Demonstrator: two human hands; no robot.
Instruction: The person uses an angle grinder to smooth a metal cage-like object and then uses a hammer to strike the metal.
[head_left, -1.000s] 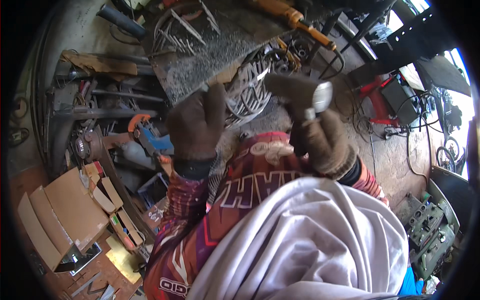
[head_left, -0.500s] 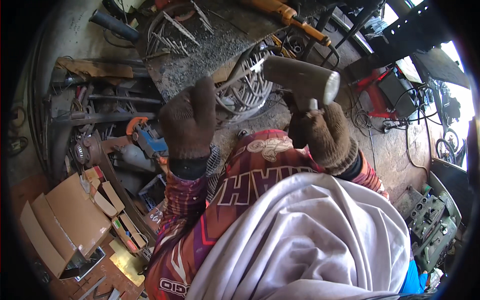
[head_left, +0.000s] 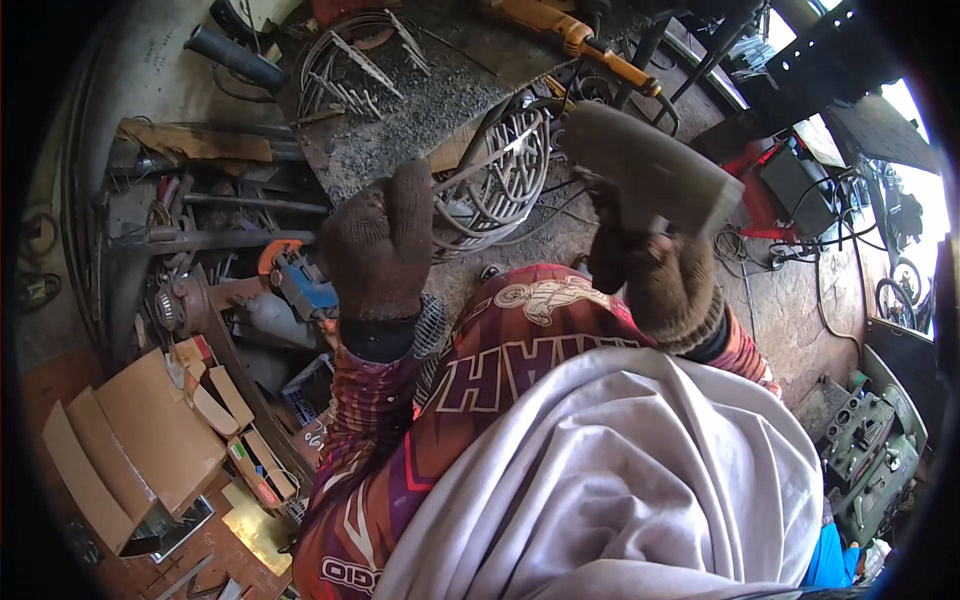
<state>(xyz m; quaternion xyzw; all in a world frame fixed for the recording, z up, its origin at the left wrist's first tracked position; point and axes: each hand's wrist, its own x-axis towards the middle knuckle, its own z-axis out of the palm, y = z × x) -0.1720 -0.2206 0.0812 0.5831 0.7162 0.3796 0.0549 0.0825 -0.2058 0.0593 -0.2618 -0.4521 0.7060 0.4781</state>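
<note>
Mallet (head_left: 645,165) head shifted rightward, tilting steeper, since 0.5 s ago; now right of upper centre. Surfaces: grit-strewn bench (head_left: 470,85), upper centre; stained floor (head_left: 785,315), right. Around: open carton (head_left: 150,440), lower left; gloved left hand (head_left: 375,245) closed on thin rod (head_left: 475,168), which crosses before slatted metal basket (head_left: 505,205), contact unclear; right hand (head_left: 668,285), apart, clamped on handle; green machine (head_left: 870,455), lower right.

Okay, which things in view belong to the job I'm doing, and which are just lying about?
In use: metal rod, in the left hand; hammer, in the right hand.

Apparently just lying about: orange power tool; cardboard box.
</note>
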